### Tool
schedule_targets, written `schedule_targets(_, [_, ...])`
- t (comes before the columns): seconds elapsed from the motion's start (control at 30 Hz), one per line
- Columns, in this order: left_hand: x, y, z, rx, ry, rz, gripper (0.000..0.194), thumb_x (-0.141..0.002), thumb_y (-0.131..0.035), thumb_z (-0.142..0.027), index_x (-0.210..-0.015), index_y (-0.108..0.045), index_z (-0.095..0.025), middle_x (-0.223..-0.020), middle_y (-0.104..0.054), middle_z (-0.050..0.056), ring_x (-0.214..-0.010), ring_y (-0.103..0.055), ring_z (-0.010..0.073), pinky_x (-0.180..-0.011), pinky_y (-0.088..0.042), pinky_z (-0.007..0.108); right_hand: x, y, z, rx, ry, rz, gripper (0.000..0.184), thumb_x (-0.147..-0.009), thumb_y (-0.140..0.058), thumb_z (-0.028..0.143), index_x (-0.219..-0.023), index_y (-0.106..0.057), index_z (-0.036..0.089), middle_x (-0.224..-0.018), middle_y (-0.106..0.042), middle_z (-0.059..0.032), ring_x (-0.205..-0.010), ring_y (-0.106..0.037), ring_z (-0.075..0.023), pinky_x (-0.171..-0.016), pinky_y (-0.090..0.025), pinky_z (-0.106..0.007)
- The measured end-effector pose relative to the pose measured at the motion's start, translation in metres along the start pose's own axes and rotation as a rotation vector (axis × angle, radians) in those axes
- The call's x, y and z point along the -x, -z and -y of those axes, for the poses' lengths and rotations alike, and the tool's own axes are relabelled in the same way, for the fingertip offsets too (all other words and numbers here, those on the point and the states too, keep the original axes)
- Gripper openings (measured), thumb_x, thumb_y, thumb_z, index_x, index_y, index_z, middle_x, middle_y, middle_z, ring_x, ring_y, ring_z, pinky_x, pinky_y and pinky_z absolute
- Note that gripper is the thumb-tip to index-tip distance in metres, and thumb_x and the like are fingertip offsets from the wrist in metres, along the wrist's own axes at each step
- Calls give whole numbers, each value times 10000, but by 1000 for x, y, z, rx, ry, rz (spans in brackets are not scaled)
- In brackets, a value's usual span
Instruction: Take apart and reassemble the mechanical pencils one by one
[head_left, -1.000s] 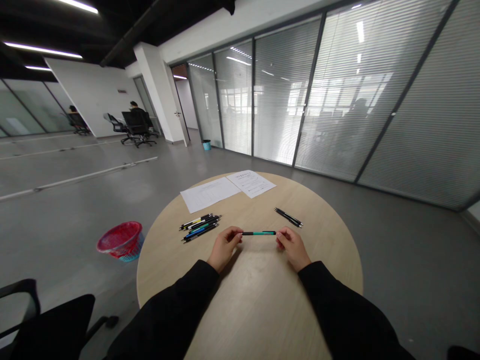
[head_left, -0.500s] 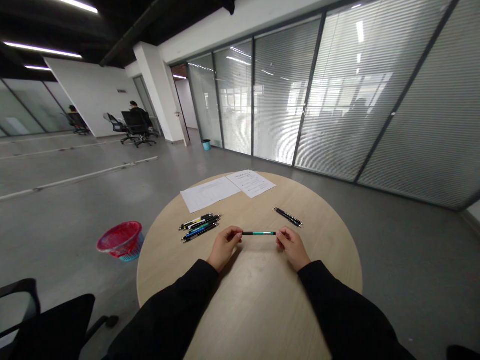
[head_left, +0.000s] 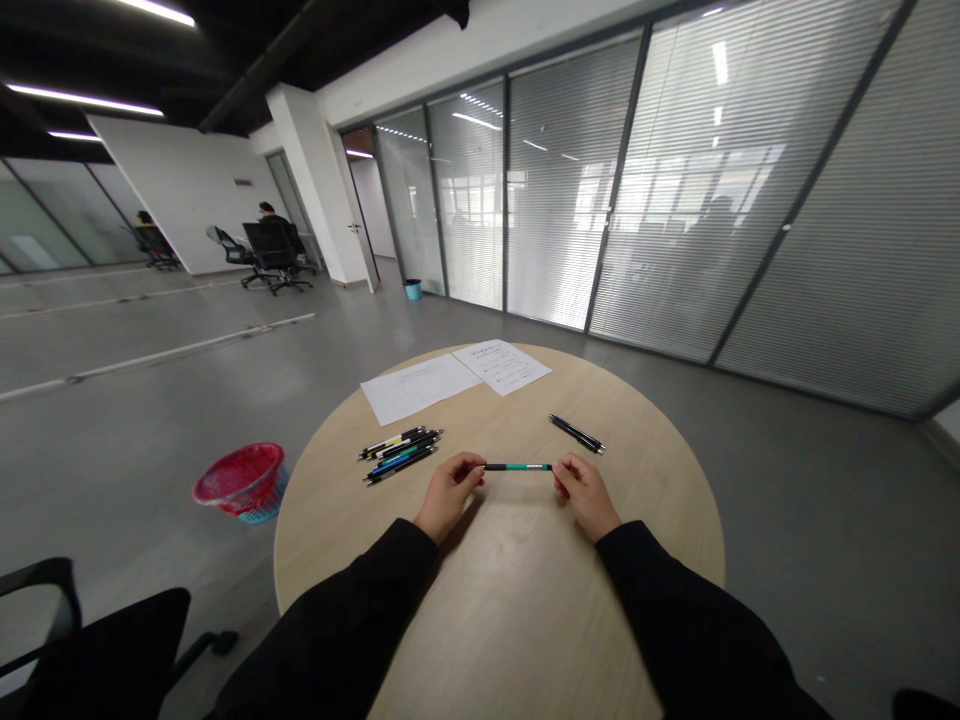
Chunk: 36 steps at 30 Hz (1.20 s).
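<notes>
Seen from the wearer's head, two bare hands reach out over a round, pale wood surface. Black sleeves cover both forearms. The left hand and the right hand hold a slim teal-and-black pen level between them, close to the middle of the surface. The left fingers pinch one end of the pen and the right fingers pinch the other, so both hands are grasping it.

Just beyond and to the left of the left hand, a bundle of pens lies side by side, with black, yellow, blue and teal barrels. Beyond the right hand, a pair of black pens lies close together, angled across the surface. Near the far edge, two white printed sheets of paper sit edge to edge, the left one showing a faint table.

On the grey floor to the left of the surface stands a red wastebasket, with something teal beneath it. A black office chair fills the lower left corner. Far across the room, a person sits among black chairs beside a white wall. Along the right runs a glass partition with closed blinds, and a small teal bin stands at its foot.
</notes>
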<state>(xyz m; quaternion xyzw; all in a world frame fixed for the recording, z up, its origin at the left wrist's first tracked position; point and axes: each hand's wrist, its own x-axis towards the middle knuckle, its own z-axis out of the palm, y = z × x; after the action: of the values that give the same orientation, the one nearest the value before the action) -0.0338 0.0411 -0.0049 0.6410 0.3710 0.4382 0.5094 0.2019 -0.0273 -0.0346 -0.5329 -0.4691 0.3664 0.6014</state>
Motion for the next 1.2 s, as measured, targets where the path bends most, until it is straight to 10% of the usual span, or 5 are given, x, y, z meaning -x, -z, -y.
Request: schedule_targets(1.2, [1, -2, -3, 42, 23, -8, 289, -769, -723, -404, -888, -670, -147, -710, -675, 21, -676, -635, 158, -682, -491, 276, -5, 0, -14, -76, -6, -109, 397, -684, -772, 525, -842, -678, 174, -694, -636, -16, -557, -530, -142, -511, -420, -265])
